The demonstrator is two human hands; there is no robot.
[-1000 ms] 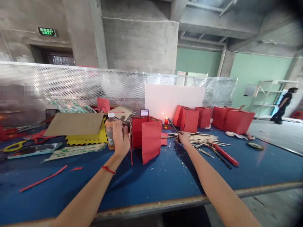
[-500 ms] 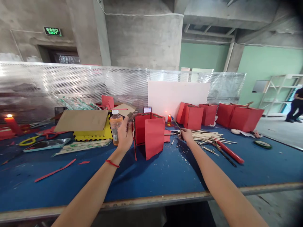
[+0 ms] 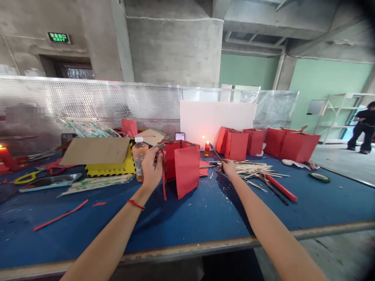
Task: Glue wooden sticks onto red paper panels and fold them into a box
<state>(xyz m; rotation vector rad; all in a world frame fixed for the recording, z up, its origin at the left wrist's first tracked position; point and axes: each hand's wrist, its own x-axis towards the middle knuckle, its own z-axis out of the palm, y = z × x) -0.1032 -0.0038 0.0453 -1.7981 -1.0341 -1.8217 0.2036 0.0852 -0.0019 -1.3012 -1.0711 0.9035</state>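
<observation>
My left hand point(image 3: 152, 167) is closed on the left edge of a red paper box point(image 3: 187, 171) with a dark stick frame. The box stands in front of me, its top open and a loose red flap hanging at the left. My right hand point(image 3: 229, 168) grips a thin dark stick point(image 3: 216, 153). The far end of that stick meets the flame of a lit red candle point(image 3: 207, 148), behind and right of the box. Beside my left hand stands a bottle point(image 3: 140, 156) of orange-brown liquid.
Loose wooden sticks point(image 3: 254, 168) and a red rod point(image 3: 283, 188) lie to the right, before several finished-looking red boxes point(image 3: 300, 146). At left are a yellow box point(image 3: 109, 169), yellow-handled scissors point(image 3: 25, 178) and another lit candle point(image 3: 6, 156). A person point(image 3: 363, 127) stands far right.
The whole view has shifted slightly, so the scene sits further left. Both hands keep their grips, and the stick's tip stays by the flame. More of the distant person shows.
</observation>
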